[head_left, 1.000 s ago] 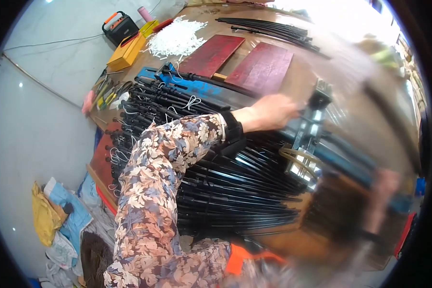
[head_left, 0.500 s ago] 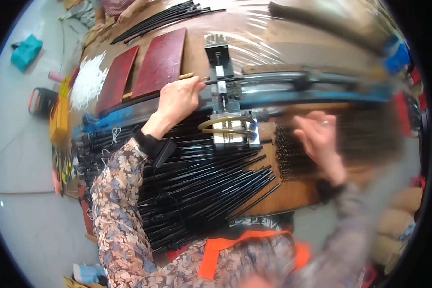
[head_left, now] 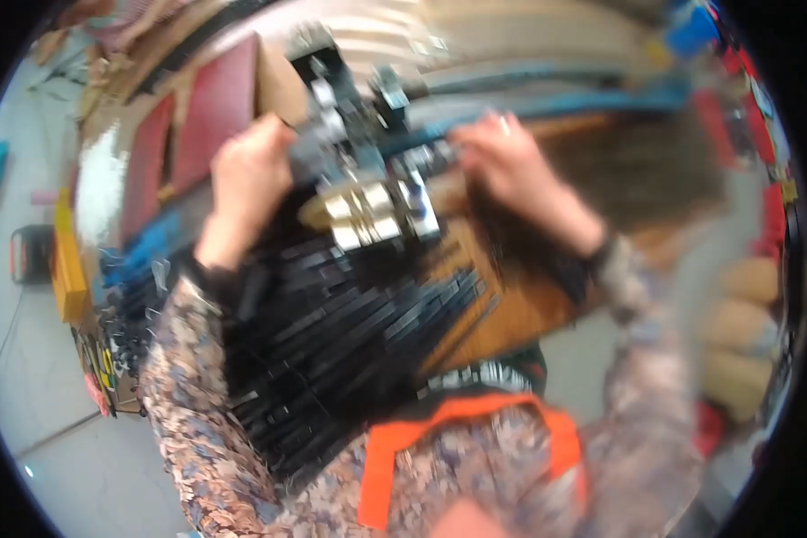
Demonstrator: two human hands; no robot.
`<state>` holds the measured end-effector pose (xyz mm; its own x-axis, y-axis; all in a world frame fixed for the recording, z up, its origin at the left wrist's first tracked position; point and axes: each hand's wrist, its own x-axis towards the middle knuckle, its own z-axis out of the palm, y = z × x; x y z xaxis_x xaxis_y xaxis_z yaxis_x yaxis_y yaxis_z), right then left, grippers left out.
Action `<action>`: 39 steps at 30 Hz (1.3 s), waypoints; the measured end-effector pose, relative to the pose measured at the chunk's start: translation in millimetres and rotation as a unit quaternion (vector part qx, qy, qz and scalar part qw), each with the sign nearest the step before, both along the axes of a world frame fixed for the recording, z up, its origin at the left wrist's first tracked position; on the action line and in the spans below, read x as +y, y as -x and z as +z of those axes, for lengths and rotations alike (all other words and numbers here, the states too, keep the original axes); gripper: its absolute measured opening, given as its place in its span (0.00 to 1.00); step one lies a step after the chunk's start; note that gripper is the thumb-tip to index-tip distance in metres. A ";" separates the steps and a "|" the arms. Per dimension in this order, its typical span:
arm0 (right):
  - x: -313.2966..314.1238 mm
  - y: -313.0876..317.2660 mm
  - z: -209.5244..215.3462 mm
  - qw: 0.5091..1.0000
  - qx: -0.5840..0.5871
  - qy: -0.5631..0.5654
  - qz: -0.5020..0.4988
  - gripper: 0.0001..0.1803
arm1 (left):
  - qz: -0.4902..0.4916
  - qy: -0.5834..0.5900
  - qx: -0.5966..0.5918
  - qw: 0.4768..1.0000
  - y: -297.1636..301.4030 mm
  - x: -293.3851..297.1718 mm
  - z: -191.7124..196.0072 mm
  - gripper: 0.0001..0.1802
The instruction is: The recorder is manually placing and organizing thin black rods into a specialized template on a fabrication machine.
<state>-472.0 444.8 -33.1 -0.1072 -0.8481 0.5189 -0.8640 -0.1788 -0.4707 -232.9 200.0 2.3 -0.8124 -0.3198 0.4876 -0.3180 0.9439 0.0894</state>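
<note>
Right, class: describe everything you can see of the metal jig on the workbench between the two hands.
The jig is a blurred metal device of grey blocks, with pale brass-looking parts at its near end. It stands on the brown bench, running away from the person, above a heap of black strips. The left hand rests against its left side; the right hand touches its right, by a blue bar.
</note>
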 end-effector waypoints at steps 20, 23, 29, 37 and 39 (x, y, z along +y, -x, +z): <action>121.8 -53.4 -21.0 0.971 0.167 -0.146 0.085 0.20 | 0.023 -0.147 -0.131 0.980 -110.9 283.9 -28.7 0.10; 122.7 -52.8 -21.3 0.978 0.112 -0.155 0.085 0.22 | 0.072 -0.134 -0.107 0.983 -108.4 305.4 -47.3 0.09; 132.2 -45.8 -34.1 0.982 0.114 -0.146 0.036 0.20 | 0.091 -0.091 -0.124 0.984 -106.4 313.9 -65.7 0.06; 132.1 -46.7 -34.1 0.985 0.118 -0.123 0.033 0.18 | 0.104 -0.062 -0.106 0.987 -104.1 310.3 -71.4 0.12; 131.1 -48.7 -34.5 0.985 0.108 -0.127 0.034 0.18 | 0.097 -0.065 -0.088 0.989 -107.0 307.0 -71.5 0.15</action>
<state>-423.3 575.8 -67.6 0.0440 -0.9551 0.2931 -0.9388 -0.1399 -0.3148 -125.9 507.0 -69.2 -0.7978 -0.5292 0.2889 -0.5138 0.8475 0.1334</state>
